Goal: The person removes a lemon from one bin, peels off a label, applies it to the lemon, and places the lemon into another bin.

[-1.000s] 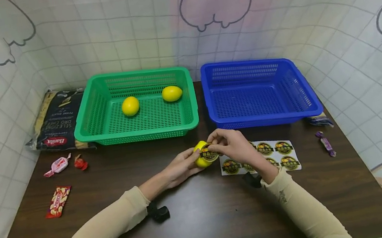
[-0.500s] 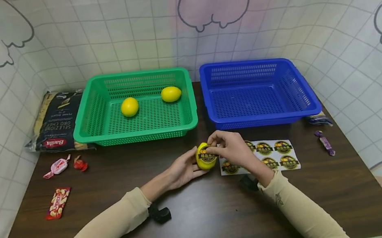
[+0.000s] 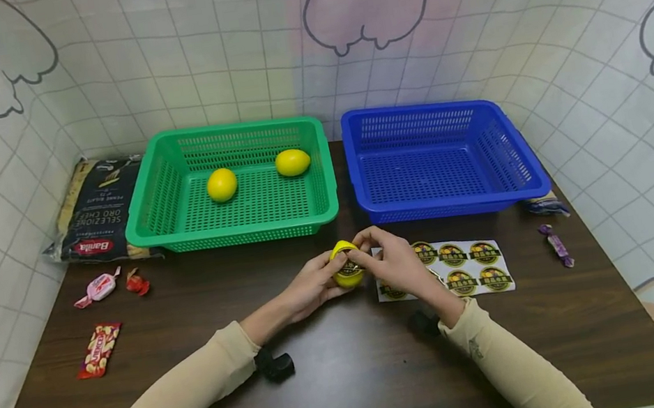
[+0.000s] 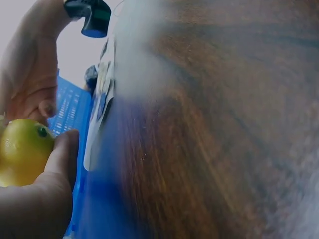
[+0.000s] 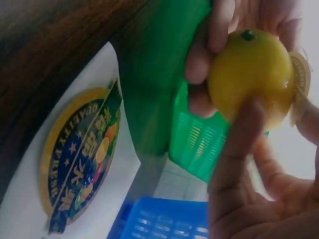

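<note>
A yellow lemon [image 3: 346,270] is held just above the table in front of the two baskets. My left hand [image 3: 327,279] grips it from the left. My right hand [image 3: 366,252] curls round it from the right, thumb and fingertips pressing a round dark label [image 3: 351,271] onto its skin. In the right wrist view the lemon [image 5: 251,74] sits between left fingers [image 5: 214,50] and the right thumb [image 5: 234,149], with the label [image 5: 300,74] at its far side. The left wrist view shows the lemon [image 4: 22,157] against my left thumb [image 4: 60,164].
A white sticker sheet [image 3: 463,268] lies right of the hands. Behind stand a green basket [image 3: 140,225] with two lemons [image 3: 222,184] [image 3: 292,162] and a blue basket [image 3: 524,167]. A pasta bag [image 3: 93,211] and sweets [image 3: 99,286] [image 3: 99,347] [image 3: 555,244] lie at the sides.
Both hands and the lemon have shifted slightly left and up. The right fingers now cover more of the label, and more of the sticker sheet shows.
</note>
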### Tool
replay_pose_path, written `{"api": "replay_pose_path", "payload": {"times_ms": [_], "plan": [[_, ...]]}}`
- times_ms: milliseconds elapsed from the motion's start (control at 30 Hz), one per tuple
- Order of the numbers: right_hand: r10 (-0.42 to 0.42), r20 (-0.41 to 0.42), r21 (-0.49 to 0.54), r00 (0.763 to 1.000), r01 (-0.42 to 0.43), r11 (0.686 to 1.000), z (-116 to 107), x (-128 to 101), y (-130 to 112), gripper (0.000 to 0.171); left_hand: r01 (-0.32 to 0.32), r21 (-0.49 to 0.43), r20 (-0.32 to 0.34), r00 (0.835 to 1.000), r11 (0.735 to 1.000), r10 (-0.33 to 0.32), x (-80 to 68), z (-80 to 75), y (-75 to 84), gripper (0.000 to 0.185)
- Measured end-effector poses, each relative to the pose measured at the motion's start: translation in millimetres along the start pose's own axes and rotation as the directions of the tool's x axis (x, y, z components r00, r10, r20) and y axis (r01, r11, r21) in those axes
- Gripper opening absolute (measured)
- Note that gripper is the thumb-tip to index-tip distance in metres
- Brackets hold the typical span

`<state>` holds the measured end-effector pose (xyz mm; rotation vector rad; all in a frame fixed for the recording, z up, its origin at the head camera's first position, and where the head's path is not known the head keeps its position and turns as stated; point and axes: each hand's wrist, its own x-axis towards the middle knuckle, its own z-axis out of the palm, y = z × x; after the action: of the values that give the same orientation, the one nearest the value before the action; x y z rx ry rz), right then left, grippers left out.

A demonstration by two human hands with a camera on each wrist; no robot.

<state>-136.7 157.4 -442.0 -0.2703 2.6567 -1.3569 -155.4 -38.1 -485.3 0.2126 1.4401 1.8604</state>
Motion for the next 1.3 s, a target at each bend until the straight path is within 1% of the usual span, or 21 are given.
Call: {"api": "replay_pose_path", "payload": {"times_ms": [100,167,267,400,467,567,700,833,967,1067,1133,1200,1300], "plan": [[0.065,0.089,0.054,0.994,-0.07,0.996,0.4,-0.8,2.6,0.044,-0.013,-0.001,-0.002,1.0,1.0,0.013,-1.7,-0.8,0.4,0.059],[0.087,0.137,0.097,0.987,-0.101,0.99,1.3,-0.7,5.2,0.049,-0.02,0.005,0.0,1.0,1.0,0.02,-2.7,-0.9,0.0,0.058],[0.1,0.191,0.193,0.976,-0.137,0.972,0.5,0.9,9.8,0.053,-0.03,0.028,-0.004,1.0,0.999,0.03,-3.1,-1.2,-1.1,0.058],[0.092,0.232,0.301,0.968,-0.161,0.94,-3.6,1.8,14.4,0.052,-0.046,0.044,0.004,0.999,0.998,0.045,-3.0,-1.8,-1.4,0.06],[0.071,0.232,0.319,0.97,-0.145,0.937,-4.7,1.4,15.8,0.05,-0.054,0.034,0.016,0.998,0.998,0.054,-4.1,-1.9,-0.7,0.06],[0.024,0.212,0.331,0.977,-0.095,0.939,-5.1,0.4,17.3,0.046,-0.068,0.009,0.03,0.997,0.998,0.068,-7.0,-1.9,1.2,0.061],[-0.04,0.186,0.363,0.982,-0.031,0.931,-6.5,-1.3,18.9,0.042,-0.087,-0.025,0.058,0.994,0.996,0.088,-11.6,-1.5,4.7,0.07],[-0.101,0.188,0.41,0.977,0.016,0.912,-9.4,-3.3,21.0,0.047,-0.101,-0.058,0.111,0.988,0.993,0.107,-16.3,-2.3,7.4,0.083],[-0.156,0.198,0.459,0.968,0.05,0.887,-11.5,-4.6,22.7,0.056,-0.114,-0.071,0.15,0.981,0.991,0.124,-19.9,-4.2,9.3,0.088],[-0.17,0.206,0.484,0.964,0.05,0.873,-11.8,-6.1,23.3,0.057,-0.12,-0.075,0.173,0.976,0.99,0.132,-21.4,-5.5,8.9,0.088],[-0.167,0.217,0.485,0.962,0.043,0.873,-12.5,-6.8,23.6,0.055,-0.122,-0.073,0.184,0.974,0.99,0.133,-20.8,-5.8,7.3,0.086],[-0.163,0.229,0.469,0.96,0.038,0.882,-13.6,-6.6,23.9,0.051,-0.122,-0.066,0.175,0.976,0.99,0.132,-19.1,-6.0,4.6,0.083],[-0.15,0.256,0.44,0.955,0.023,0.898,-15.9,-4.9,24.1,0.05,-0.125,-0.059,0.134,0.982,0.99,0.132,-14.7,-5.6,-0.8,0.077]]}}
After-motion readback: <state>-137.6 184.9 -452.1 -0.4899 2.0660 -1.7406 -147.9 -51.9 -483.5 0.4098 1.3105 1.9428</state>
